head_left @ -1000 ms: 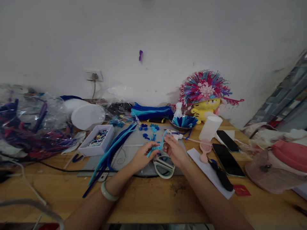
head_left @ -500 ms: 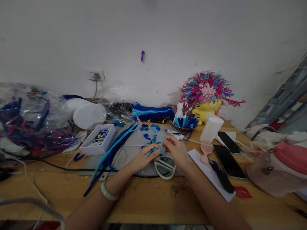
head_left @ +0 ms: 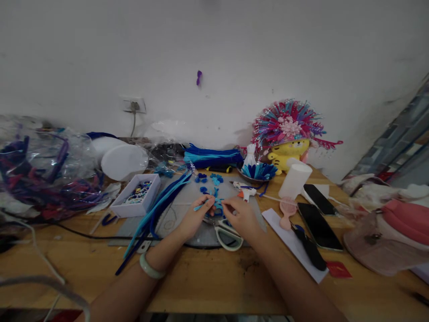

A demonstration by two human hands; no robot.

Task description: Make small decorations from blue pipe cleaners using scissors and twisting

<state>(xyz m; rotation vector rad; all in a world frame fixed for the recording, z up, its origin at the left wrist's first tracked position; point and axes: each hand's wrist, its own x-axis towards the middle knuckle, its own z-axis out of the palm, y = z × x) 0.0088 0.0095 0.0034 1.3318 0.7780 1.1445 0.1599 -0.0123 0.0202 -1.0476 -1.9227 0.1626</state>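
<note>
Both my hands work over a grey mat (head_left: 177, 219) on the wooden table. My left hand (head_left: 196, 218) pinches a light blue pipe cleaner piece (head_left: 204, 206) between thumb and fingers. My right hand (head_left: 238, 214) is closed on the other end of the same blue piece, just to the right. Pale green scissors (head_left: 228, 235) lie on the mat under my right hand. Small blue bent pieces (head_left: 209, 180) lie on the mat beyond my hands. A bundle of long blue pipe cleaners (head_left: 157, 210) runs diagonally on the left of the mat.
A white box of beads (head_left: 136, 195) stands left of the mat, with plastic bags of pipe cleaners (head_left: 43, 174) further left. A glue gun (head_left: 244, 189), pink comb (head_left: 287, 210), two phones (head_left: 318, 223), white cup (head_left: 294, 180) and a yellow toy with a feathered headdress (head_left: 288, 134) are right.
Both hands have dropped lower toward the mat and closer together. The blue piece, held upright a second ago, now lies nearly level between them.
</note>
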